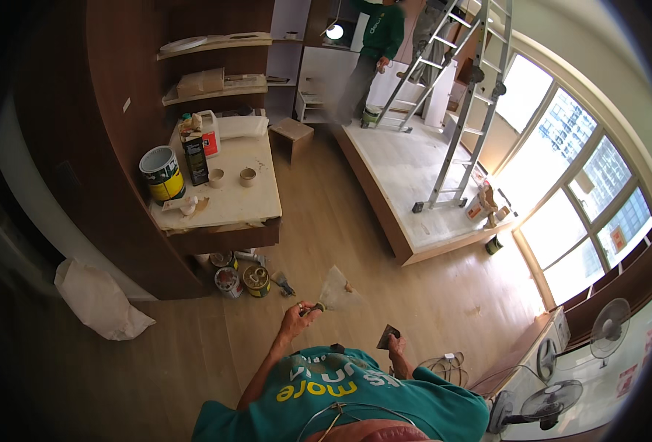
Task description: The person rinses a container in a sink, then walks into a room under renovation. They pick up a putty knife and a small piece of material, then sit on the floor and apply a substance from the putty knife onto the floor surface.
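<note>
My left hand (297, 320) grips the dark and yellow handle of a broad putty knife (338, 291) in front of my chest. Its pale, fan-shaped blade points away from me and carries a small brown smear. To the right, my right hand (396, 347) holds a small dark flat plate (386, 336), perhaps a scraper. Both hands are in the air above the wood-look floor. Beyond my left hand, a dark tool (284, 284) lies on the floor beside open paint cans (256, 280).
A worktable (232, 207) at left bears a large paint can (161, 174), jugs and cups. On a low platform (384, 160) stands an aluminium ladder (458, 141); a person in green (384, 33) is behind. Fans (552, 398), a coiled cable (448, 367) and a paper bag (102, 301) flank me.
</note>
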`<state>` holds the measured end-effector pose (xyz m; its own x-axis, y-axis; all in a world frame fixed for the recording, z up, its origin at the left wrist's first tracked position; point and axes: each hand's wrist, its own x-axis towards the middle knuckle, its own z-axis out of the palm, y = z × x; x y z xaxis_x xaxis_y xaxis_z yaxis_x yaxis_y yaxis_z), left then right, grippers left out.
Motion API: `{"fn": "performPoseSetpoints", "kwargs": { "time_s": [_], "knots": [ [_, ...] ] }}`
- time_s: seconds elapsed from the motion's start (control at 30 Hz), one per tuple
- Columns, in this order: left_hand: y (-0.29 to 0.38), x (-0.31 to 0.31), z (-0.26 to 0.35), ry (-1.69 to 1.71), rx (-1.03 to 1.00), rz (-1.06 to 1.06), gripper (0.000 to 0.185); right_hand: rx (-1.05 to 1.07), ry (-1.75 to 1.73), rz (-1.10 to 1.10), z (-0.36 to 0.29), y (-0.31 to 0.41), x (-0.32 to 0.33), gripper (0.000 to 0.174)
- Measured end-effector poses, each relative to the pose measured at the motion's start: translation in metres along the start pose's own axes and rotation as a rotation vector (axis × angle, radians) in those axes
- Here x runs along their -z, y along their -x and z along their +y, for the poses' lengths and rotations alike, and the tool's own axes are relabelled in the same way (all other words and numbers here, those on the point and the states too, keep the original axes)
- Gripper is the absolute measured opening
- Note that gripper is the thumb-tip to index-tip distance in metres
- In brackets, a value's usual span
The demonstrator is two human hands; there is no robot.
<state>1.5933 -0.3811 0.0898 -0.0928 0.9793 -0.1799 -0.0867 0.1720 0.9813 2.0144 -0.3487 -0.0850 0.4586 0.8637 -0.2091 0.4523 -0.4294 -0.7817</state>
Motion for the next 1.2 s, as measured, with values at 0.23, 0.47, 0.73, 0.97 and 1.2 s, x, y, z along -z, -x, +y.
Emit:
{"fn": "performPoseSetpoints", "kwargs": {
  "time_s": [0.23,0.47,0.73,0.97,1.2],
  "knots": [
    [0.003,0.015,0.001,0.037,0.009,0.021,0.038,-0.059,-0.045,-0.108,-0.056,0.018,-0.019,0.04],
    [0.0,0.023,0.0,0.011,0.03,0.011,0.041,-0.13,-0.109,-0.111,-0.05,0.045,-0.013,0.044],
    [0.002,0.031,0.003,-0.002,0.007,0.004,0.035,-0.158,-0.046,-0.067,-0.036,0.07,-0.006,0.043],
    [0.015,0.048,0.007,0.014,0.028,0.019,0.037,-0.062,0.07,-0.115,-0.02,0.064,-0.024,0.042],
    [0.029,0.068,0.002,-0.022,-0.014,0.07,0.041,-0.033,-0.043,-0.181,-0.028,0.058,-0.039,0.042]
  ]
}}
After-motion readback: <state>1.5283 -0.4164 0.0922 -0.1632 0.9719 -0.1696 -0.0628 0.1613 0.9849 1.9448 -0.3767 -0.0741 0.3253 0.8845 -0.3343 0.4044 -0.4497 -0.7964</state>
